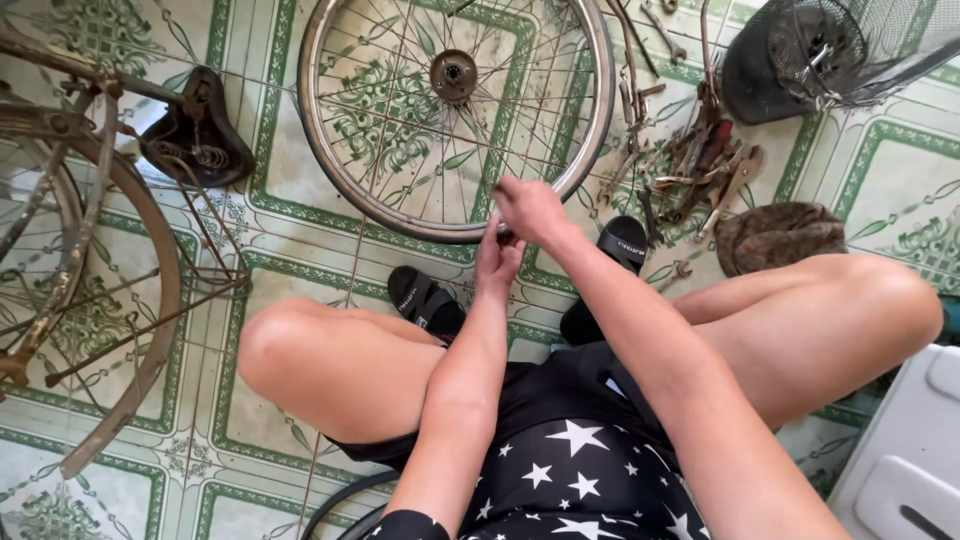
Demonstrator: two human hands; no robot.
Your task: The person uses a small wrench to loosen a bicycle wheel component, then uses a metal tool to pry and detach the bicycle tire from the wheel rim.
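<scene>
Close together, the right hand (530, 208) and left hand (497, 262) pinch at the near rim of the bare bicycle wheel (455, 110) lying flat on the tiled floor (880, 170); whatever small part they grip is hidden. Steady work here likely needs the rim kept from shifting. Beyond the rusty tools (700, 160), a black wire basket (820, 50) holds some metal parts.

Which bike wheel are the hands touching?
The bare spoked wheel lying flat on the tiles; both hands meet at its near rim. The other wheel remains on the rusty bike, left.
</scene>
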